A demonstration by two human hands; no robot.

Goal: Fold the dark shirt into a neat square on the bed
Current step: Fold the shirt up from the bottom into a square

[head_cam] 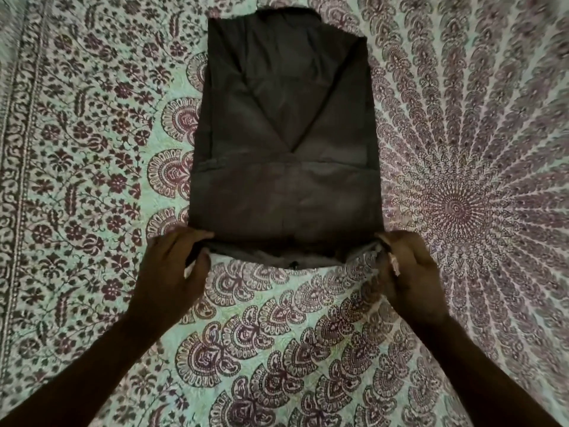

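Note:
The dark shirt [284, 143] lies on the bed as a long narrow rectangle, its sides folded inward so two flaps meet in a V near the middle. Its near edge is lifted slightly off the sheet. My left hand [172, 266] pinches the near left corner of that edge. My right hand [409, 266] pinches the near right corner. Both hands sit at the same height, one at each side of the shirt. The far end of the shirt reaches almost to the top of the view.
A mint and maroon patterned bedsheet [292, 334] covers the whole bed, with a round mandala centre [455, 208] to the right of the shirt and a floral border strip [18, 180] along the left.

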